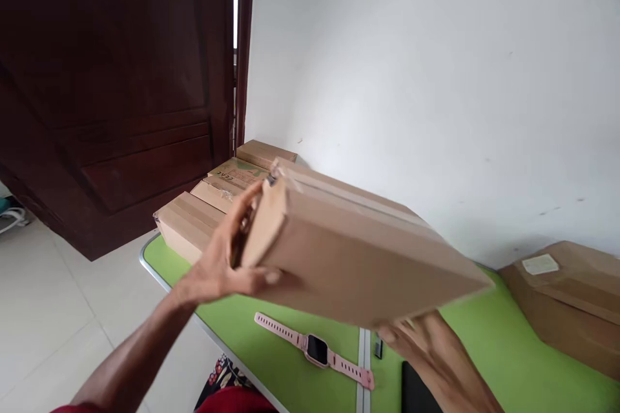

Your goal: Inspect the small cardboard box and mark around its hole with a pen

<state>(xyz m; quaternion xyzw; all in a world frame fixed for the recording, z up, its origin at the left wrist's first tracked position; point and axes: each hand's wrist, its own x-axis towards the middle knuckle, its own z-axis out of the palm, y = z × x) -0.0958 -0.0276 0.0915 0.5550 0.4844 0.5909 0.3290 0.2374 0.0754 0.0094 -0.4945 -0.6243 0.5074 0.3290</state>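
Note:
A cardboard box (pixel 358 251), taped along its upper face, is held tilted above the green table (pixel 232 313). My left hand (pixel 227 255) grips its left end, thumb on the near side and fingers around the far edge. Under the lower right part of the box, my right hand (pixel 416 339) supports it; some of its fingers are hidden beneath. On the table below lies a pink smartwatch (pixel 317 350) with its strap stretched out flat.
Several cardboard boxes (pixel 188 222) stand in a row at the table's left end. Another large box (pixel 571 297) sits at the right by the white wall (pixel 436 77). A black flat object (pixel 416 390) lies at the front. A dark wooden door (pixel 116 90) stands on the left.

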